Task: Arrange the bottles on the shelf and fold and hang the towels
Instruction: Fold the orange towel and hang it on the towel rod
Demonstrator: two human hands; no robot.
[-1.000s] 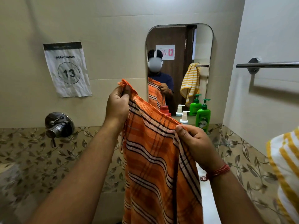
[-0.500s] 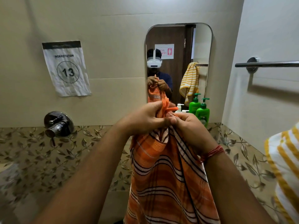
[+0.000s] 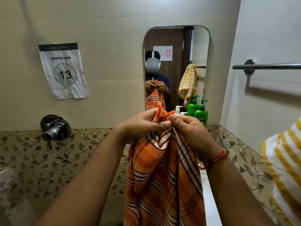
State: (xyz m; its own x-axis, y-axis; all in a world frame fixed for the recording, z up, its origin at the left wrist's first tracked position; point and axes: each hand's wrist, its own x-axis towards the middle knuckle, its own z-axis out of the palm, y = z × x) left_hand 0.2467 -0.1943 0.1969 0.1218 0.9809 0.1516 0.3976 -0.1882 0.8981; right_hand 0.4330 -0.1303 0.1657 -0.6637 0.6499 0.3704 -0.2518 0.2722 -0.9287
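Both hands are together now, left hand (image 3: 143, 126) and right hand (image 3: 192, 132) each pinching a corner of the orange towel (image 3: 162, 176), so I'm mid-fold; next it has to go over the rail (image 3: 267, 66).

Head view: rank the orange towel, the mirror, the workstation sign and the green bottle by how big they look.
1. Orange towel, though nearness inflates it
2. Mirror
3. Workstation sign
4. Green bottle

walls: beige tiles above, leaf-patterned band (image 3: 48, 163) below | mirror (image 3: 176, 67): rounded, reflects a brown door | paper sign (image 3: 63, 70): "WORKSTATION 13", left of mirror | chrome tap valve (image 3: 54, 128): under sign | right wall: chrome towel rail (image 3: 267, 66) | light: soft, even
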